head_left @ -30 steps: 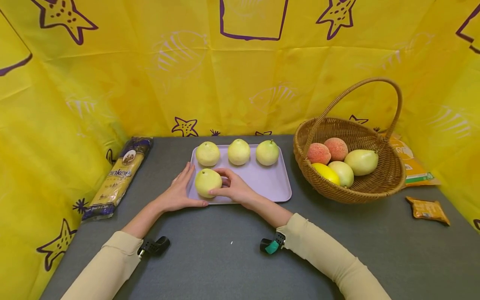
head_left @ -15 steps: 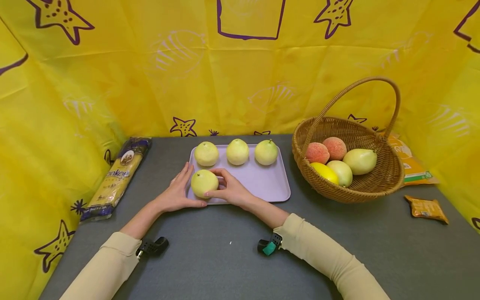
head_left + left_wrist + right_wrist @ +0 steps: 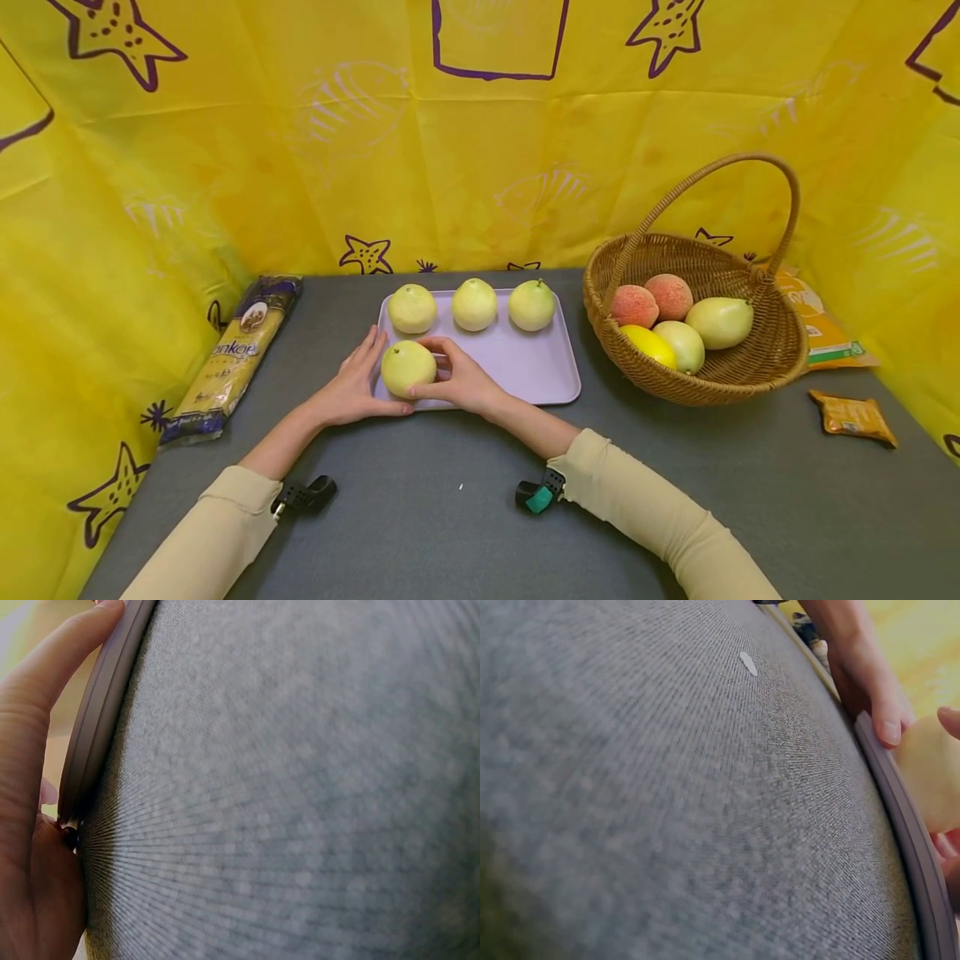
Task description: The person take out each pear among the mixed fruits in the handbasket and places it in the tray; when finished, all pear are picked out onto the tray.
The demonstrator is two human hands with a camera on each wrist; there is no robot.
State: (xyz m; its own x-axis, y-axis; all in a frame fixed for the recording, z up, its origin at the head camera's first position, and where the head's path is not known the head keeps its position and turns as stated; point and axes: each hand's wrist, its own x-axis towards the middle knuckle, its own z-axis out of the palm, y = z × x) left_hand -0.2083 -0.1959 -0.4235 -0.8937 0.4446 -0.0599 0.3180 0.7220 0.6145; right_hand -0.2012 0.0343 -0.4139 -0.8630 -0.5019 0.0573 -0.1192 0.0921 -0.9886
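Observation:
A pale purple tray (image 3: 517, 367) lies on the dark table with three round yellow-green fruits in its back row, the left one (image 3: 412, 309), the middle one (image 3: 474, 304) and the right one (image 3: 532, 305). A fourth fruit (image 3: 408, 369) is at the tray's front left; my right hand (image 3: 467, 382) holds it from its right side, thumb in front. My left hand (image 3: 352, 390) rests with fingers extended along the tray's left edge, its thumb at the front rim. In the left wrist view that thumb (image 3: 52, 660) touches the tray rim (image 3: 101, 712).
At the right stands a wicker basket (image 3: 697, 387) with two peaches, a yellow fruit and two pale green fruits. Behind it lies an orange packet (image 3: 825, 333), and nearer, a small orange packet (image 3: 855, 418). A pasta bag (image 3: 234, 358) lies left; a yellow cloth hangs behind.
The fruit in my right hand has shifted slightly left on the tray, toward my left hand. My left hand has stayed at the tray's corner.

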